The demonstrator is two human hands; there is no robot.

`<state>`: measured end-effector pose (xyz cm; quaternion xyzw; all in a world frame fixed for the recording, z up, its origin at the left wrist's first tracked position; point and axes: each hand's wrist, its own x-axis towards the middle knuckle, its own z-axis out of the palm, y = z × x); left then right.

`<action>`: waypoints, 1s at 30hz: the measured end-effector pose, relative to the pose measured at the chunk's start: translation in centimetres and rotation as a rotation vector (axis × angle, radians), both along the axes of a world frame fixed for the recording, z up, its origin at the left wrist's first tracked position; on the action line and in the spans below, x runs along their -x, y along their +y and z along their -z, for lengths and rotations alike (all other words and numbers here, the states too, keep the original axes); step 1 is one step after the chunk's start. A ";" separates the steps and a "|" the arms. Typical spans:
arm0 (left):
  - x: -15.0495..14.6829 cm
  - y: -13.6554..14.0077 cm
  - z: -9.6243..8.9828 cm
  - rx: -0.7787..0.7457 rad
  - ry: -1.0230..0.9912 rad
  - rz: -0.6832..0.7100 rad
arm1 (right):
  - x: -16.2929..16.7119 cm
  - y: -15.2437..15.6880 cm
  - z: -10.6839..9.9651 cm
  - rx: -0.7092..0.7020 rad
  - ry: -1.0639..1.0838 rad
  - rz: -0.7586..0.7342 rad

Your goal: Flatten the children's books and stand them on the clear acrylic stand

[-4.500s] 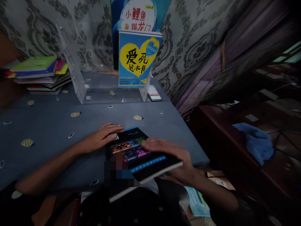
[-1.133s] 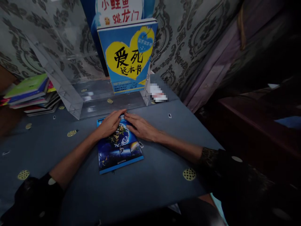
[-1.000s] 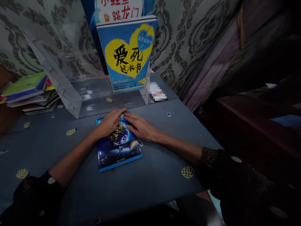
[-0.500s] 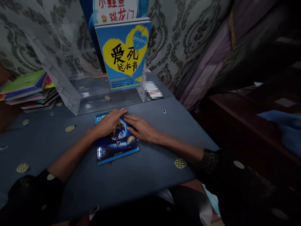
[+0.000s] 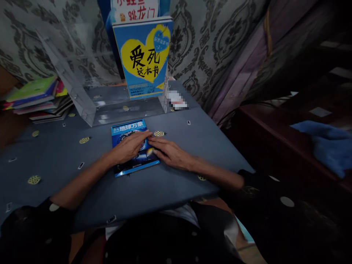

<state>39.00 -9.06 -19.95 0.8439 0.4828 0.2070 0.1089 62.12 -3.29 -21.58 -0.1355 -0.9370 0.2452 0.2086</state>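
A blue book (image 5: 132,126) with Chinese characters and a globe picture on its cover lies closed on the grey-blue tablecloth (image 5: 176,194). My left hand (image 5: 130,146) rests across the middle of the cover, fingers stretched out towards the upper right, hiding part of the globe. At the book's right edge lies my right hand (image 5: 170,152), its fingers extended and the fingertips meeting those of my left hand. Neither hand grips anything.
Behind the book stands a clear acrylic rack (image 5: 110,113), holding a blue book with a yellow heart (image 5: 143,62) and a taller book (image 5: 134,9) behind it. A book stack (image 5: 41,99) sits at the left. Blue cloth (image 5: 327,143) lies on a dark red surface at the right.
My hands have slid slightly down the book relative to its cover, and more of the title shows at the top. The camera view has shifted a little.
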 end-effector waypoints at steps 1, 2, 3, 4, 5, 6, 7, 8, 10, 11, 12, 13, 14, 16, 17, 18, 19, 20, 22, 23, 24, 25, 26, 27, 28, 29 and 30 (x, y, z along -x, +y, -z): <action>-0.2 -0.3 -0.1 -0.002 0.001 0.010 | -0.2 -0.3 -0.1 0.007 0.003 -0.002; -0.3 -0.7 -0.1 -0.001 0.003 0.018 | -0.5 -0.7 -0.1 0.014 0.006 -0.004; -0.5 -1.0 -0.2 0.000 0.006 0.024 | -0.7 -1.0 -0.2 0.021 0.008 -0.007; -0.6 -1.3 -0.3 0.000 0.009 0.032 | -0.9 -1.3 -0.2 0.026 0.007 -0.011; -0.8 -1.7 -0.3 0.000 0.011 0.041 | -1.2 -1.7 -0.3 0.030 0.003 -0.017; -0.9 -2.0 -0.3 0.000 0.011 0.049 | -1.4 -2.0 -0.4 0.031 -0.001 -0.022; -1.1 -2.3 -0.3 0.000 0.009 0.057 | -1.6 -2.3 -0.5 0.032 -0.005 -0.027; -1.2 -2.6 -0.3 0.001 0.007 0.063 | -1.9 -2.7 -0.5 0.032 -0.009 -0.031; -1.5 -3.3 -0.3 0.007 0.006 0.065 | -2.4 -3.4 -0.6 0.036 -0.021 -0.037; -1.7 -3.6 -0.4 0.014 0.009 0.061 | -2.6 -3.7 -0.7 0.037 -0.026 -0.038; -1.9 -4.0 -0.4 0.023 0.013 0.056 | -2.9 -4.1 -0.7 0.039 -0.030 -0.041; -2.1 -4.4 -0.5 0.033 0.018 0.052 | -3.1 -4.4 -0.8 0.038 -0.033 -0.046; -2.4 -4.9 -0.6 0.043 0.023 0.049 | -3.3 -4.8 -0.8 0.037 -0.032 -0.050; -2.8 -5.8 -0.9 0.059 0.033 0.047 | -3.6 -5.6 -0.9 0.031 -0.032 -0.052; -3.0 -6.2 -1.0 0.063 0.038 0.050 | -3.8 -5.9 -0.9 0.027 -0.033 -0.051; -3.1 -6.7 -1.0 0.062 0.044 0.055 | -3.9 -6.3 -1.0 0.023 -0.036 -0.050; -3.3 -7.1 -1.0 0.058 0.051 0.058 | -4.1 -6.6 -1.0 0.019 -0.039 -0.048; -3.4 -7.4 -0.9 0.049 0.058 0.062 | -4.3 -6.9 -1.1 0.015 -0.042 -0.045; -3.6 -7.9 -0.7 0.013 0.068 0.069 | -4.5 -7.4 -1.1 0.010 -0.040 -0.036; -3.7 -8.0 -0.5 -0.011 0.069 0.071 | -4.6 -7.5 -1.1 0.010 -0.037 -0.030; -3.7 -8.1 -0.3 -0.033 0.069 0.071 | -4.7 -7.6 -1.1 0.011 -0.032 -0.023; -3.8 -8.0 -0.1 -0.052 0.069 0.071 | -4.7 -7.6 -1.1 0.014 -0.026 -0.020; -3.7 -7.9 0.2 -0.065 0.072 0.070 | -4.7 -7.5 -1.1 0.017 -0.022 -0.019; -3.7 -7.8 0.3 -0.073 0.079 0.068 | -4.6 -7.3 -1.1 0.022 -0.021 -0.020; -3.7 -7.6 0.5 -0.075 0.090 0.065 | -4.5 -7.1 -1.0 0.024 -0.019 -0.021; -3.7 -7.4 0.6 -0.077 0.102 0.061 | -4.4 -6.8 -1.0 0.026 -0.018 -0.019; -3.6 -7.1 0.7 -0.079 0.112 0.055 | -4.3 -6.6 -1.0 0.025 -0.017 -0.017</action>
